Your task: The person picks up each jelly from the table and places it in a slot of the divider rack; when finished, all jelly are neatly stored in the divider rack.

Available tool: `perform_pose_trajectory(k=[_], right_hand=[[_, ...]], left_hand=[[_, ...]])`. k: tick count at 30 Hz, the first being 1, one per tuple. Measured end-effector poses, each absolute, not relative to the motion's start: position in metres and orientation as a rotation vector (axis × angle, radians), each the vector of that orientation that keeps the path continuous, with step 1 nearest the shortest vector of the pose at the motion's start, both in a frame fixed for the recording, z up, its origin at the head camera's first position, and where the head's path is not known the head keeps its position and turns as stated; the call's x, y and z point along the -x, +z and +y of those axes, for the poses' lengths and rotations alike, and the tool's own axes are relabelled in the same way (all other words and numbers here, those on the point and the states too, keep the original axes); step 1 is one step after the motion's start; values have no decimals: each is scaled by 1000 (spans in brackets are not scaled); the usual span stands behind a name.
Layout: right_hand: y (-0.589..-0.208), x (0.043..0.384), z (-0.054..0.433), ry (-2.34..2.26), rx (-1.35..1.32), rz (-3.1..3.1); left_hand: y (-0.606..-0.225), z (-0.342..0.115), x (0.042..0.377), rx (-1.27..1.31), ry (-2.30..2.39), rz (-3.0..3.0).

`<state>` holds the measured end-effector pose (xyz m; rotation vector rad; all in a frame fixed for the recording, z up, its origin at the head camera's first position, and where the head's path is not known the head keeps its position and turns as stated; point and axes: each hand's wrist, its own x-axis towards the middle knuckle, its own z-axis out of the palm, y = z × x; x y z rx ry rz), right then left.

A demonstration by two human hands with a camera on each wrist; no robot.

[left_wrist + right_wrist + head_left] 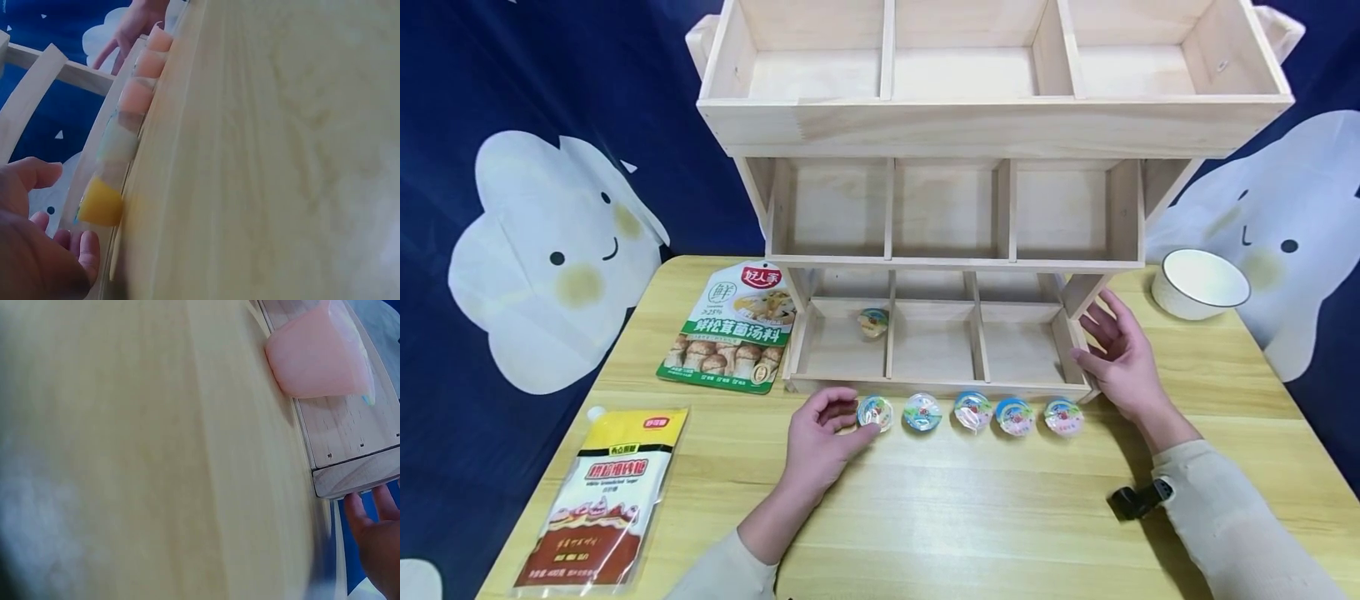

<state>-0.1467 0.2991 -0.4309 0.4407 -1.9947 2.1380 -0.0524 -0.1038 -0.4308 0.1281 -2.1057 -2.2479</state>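
A row of several small jelly cups (922, 412) stands along the front of a wooden three-tier rack (925, 387). My left hand (829, 437) is at the leftmost one, a yellow jelly cup (101, 203), with thumb and fingers spread apart beside it. The thumb overlaps its edge in the head view. Another jelly cup (873, 322) lies in the bottom tier's left compartment. At the rack's lower right end, my right hand (1122, 357) rests its fingertips against the side panel. A pink jelly cup (319, 353) stands near that corner in the right wrist view.
Left of the rack lies a green and white soup-mix packet (730, 329), with a granulated sugar pouch (598, 500) nearer the front. A white bowl (1201, 285) stands at the back right. The upper tiers overhang the bottom one.
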Motion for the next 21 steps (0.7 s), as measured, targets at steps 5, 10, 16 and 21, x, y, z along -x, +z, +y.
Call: perform_pose_trajectory(k=[5, 10, 16, 21], right_hand=[[-431, 147, 299, 2123, -422, -2010], [-430, 148, 298, 2116, -417, -2019], [-430, 147, 298, 2114, -413, -2018], [-430, 147, 299, 2114, -408, -2015]], left_hand=[[-436, -100, 57, -119, -2269, -2117], [-440, -97, 59, -115, -2257, -2154], [-444, -97, 61, -112, -2211, -2226], [-445, -99, 60, -74, -2201, -2264]])
